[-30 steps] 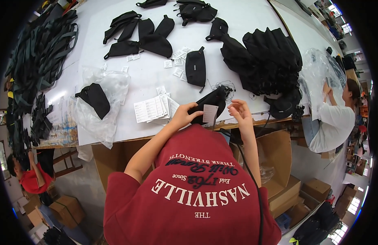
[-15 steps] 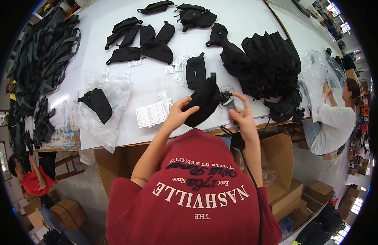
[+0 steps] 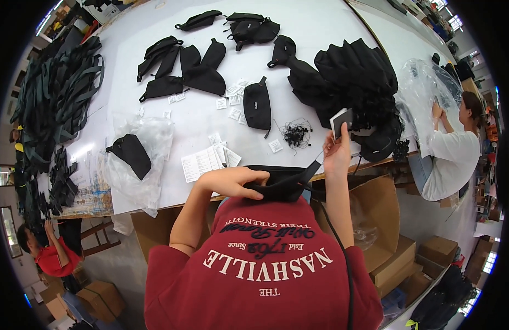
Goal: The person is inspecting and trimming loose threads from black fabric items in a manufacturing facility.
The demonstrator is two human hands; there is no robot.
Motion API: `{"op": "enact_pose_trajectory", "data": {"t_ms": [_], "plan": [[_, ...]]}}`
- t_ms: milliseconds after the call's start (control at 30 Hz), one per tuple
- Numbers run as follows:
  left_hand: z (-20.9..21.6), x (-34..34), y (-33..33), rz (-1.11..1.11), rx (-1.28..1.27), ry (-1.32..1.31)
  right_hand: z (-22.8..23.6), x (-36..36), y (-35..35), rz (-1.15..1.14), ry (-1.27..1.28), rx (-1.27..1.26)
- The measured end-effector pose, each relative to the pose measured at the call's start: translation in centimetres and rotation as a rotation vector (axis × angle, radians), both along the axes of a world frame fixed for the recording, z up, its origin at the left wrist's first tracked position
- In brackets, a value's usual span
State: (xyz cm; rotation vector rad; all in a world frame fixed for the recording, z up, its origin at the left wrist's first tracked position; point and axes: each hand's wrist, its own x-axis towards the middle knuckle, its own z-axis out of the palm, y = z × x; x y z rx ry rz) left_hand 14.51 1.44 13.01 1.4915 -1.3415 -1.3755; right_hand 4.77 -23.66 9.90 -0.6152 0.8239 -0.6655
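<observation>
My left hand (image 3: 235, 180) is closed on the body of a black fabric pouch (image 3: 282, 187), held at the table's front edge close to my chest. The pouch's narrow end tab points up toward my right hand (image 3: 337, 155). Pinched in the right fingers is a small folded hang tag (image 3: 341, 121) with a dark cover and white inside. A thin pale line runs from the right fingers to the pouch's tab. Just beyond lies a tangle of black strings (image 3: 296, 133), with a small white packet (image 3: 275, 146) beside it.
Several black pouches (image 3: 205, 77) lie at the back, another (image 3: 257, 107) nearer. Right stands a heap of black pouches (image 3: 359, 77); left, a pile of dark straps (image 3: 56, 88). Printed white sheets (image 3: 199, 163) and a plastic bag (image 3: 161, 146) lie front left. Another person (image 3: 452, 148) works at right.
The pouch has come down and closer to my chest, its tab now toward the right. My right hand has moved away from the string tangle, and the hang tag now shows upright in it.
</observation>
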Motion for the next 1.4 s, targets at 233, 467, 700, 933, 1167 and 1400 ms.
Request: {"op": "enact_pose_trajectory", "data": {"t_ms": [233, 467, 700, 933, 1167, 1400], "plan": [[0.6, 0.2, -0.8, -0.035, 0.015, -0.068, -0.4, 1.5, 1.3, 0.139, -0.017, -0.235], [-0.8, 1.0, -0.7, 0.466, -0.074, -0.376, 1.7, 1.2, -1.0, 0.675, 0.237, -0.89], [-2.9, 0.7, -3.6, 0.365, -0.241, -0.549, 1.7, 3.0, 1.3, 1.494, 0.675, -1.504], [-5.4, 1.8, -3.5, 0.218, -0.102, -0.375, -1.3, 2.2, 0.9, 1.664, 0.524, -1.169], [-17.4, 10.2, -4.9, 1.192, -0.142, -0.138, -1.2, 2.3, 0.6, 1.745, 0.442, -0.959], [-21.5, 10.9, -5.7, 1.229, 0.164, -0.885, -0.3, 1.6, 0.8, 1.608, 0.535, -1.104]]}}
